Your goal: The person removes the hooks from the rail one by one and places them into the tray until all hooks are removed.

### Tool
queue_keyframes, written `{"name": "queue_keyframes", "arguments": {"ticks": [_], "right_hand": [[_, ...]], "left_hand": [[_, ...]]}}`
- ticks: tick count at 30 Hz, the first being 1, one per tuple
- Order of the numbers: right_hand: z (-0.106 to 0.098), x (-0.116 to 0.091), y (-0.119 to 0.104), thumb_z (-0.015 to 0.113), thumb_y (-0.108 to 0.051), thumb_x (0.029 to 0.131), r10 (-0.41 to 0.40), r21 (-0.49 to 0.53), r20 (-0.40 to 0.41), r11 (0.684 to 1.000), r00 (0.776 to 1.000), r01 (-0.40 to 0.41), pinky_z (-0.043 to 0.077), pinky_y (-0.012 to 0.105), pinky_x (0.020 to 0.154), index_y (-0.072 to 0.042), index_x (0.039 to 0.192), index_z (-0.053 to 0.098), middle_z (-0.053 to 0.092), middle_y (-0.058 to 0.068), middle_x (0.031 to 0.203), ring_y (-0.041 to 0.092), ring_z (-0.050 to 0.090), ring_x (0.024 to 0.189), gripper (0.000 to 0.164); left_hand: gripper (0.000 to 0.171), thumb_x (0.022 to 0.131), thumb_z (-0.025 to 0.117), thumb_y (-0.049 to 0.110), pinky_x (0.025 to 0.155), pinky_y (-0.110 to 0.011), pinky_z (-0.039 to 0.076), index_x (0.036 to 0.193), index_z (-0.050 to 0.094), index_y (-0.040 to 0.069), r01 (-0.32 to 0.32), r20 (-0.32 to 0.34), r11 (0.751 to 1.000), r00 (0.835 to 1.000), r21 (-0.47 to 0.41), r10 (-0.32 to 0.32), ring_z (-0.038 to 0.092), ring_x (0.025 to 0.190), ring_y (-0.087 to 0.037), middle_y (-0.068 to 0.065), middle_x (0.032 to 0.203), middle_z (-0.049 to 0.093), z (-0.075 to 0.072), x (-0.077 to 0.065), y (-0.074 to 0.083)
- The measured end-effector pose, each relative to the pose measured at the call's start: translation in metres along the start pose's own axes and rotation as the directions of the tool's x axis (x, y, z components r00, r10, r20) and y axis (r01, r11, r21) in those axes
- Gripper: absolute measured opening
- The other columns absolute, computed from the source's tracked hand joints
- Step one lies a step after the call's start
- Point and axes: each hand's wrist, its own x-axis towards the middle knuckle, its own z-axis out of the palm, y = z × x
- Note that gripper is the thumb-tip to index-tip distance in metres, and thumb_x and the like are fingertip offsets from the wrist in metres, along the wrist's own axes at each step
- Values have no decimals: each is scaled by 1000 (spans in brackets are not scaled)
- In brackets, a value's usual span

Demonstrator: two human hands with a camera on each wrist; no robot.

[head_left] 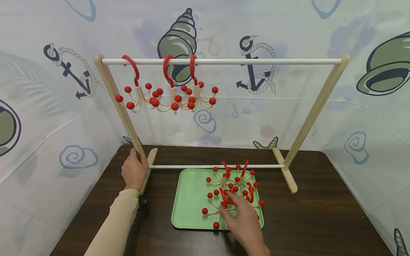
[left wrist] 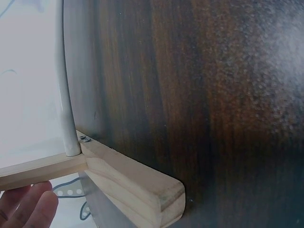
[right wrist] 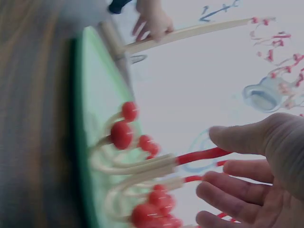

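Note:
My left hand (head_left: 135, 170) grips the lower part of the rack's left wooden post (head_left: 120, 110); its fingertips show against the post in the left wrist view. My right hand (head_left: 245, 220) is over the green tray (head_left: 187, 199), with thumb and fingers spread around the red hook (head_left: 223, 199) of a hanger with pale curved arms and red ball tips. In the right wrist view, that red hook (right wrist: 202, 156) lies between thumb and fingers, with a gap visible. Several similar hangers (head_left: 238, 179) sit close together on the tray, partly hidden by my right hand.
Three such hangers (head_left: 173, 96) hang by red hooks from the white upper rod (head_left: 230, 62), toward its left end. A white lower rod (head_left: 192, 166) runs just behind the tray. Wooden feet (head_left: 285, 171) stand on the dark table (head_left: 320, 213). Patterned cloth (head_left: 288, 117) surrounds the table.

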Motion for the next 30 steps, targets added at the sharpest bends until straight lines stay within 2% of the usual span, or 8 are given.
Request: {"name": "queue_keyframes", "arguments": {"ticks": [7,10,14,17,20,23,26,30], "right_hand": [[-32,-7,-22,82,-34,79,-39,42,37,998,999,37,48,51,88,-13,136,58,63,6,124,28,60,112,65],[-44,-5,-28,82,-34,79,-76,61,-3,995,997,76,47,51,90,-16,138,57,64,3,123,23,61,112,66],[-62,6,-36,82,-27,80,-192,88,-96,976,977,201,48,48,90,-16,137,57,64,-2,123,17,62,108,63],[-78,21,-44,81,-22,81,-319,95,-174,936,931,339,50,44,88,-13,135,59,64,-2,125,15,62,109,59],[-93,39,-55,79,-17,83,-438,99,-246,876,865,472,49,41,89,-10,133,60,64,-1,123,14,60,111,54],[-107,58,-69,78,-15,84,-504,99,-299,829,811,551,47,40,92,-10,132,61,63,1,125,15,58,114,50],[-117,77,-83,75,-16,87,-542,86,-331,798,773,596,46,41,94,-11,131,62,63,2,125,17,58,115,47],[-122,104,-100,72,-17,89,-580,64,-339,772,741,633,44,41,98,-9,131,62,63,3,126,18,57,119,44]], "left_hand": [[23,96,54,21,60,-61,43,108,55,1,-3,-2,1000,1000,0,3,63,75,-48,-21,87,64,-2,0,0],[24,96,54,21,60,-62,43,108,55,1,-6,-3,1000,1000,2,6,63,76,-49,-22,87,64,-2,0,0],[24,96,54,22,61,-62,44,108,55,1,-5,-3,1000,1000,6,5,63,76,-49,-21,87,64,-1,0,0],[24,97,54,22,62,-62,44,108,54,1,-8,0,1000,1000,12,8,62,77,-49,-22,87,64,0,0,0],[23,96,54,21,62,-62,43,107,54,1,-11,-2,1000,1000,16,11,62,78,-50,-22,87,63,-1,-1,-1],[23,96,54,21,62,-63,43,106,54,1,-16,-9,1000,1000,16,16,62,78,-51,-23,86,63,-1,0,-1],[23,96,54,21,62,-62,43,106,54,1,-13,-7,1000,1000,14,13,62,77,-51,-22,86,63,-1,0,0],[23,96,54,21,61,-62,43,106,54,1,4,13,1000,1000,12,-4,62,77,-50,-22,87,63,-2,0,0]]}}
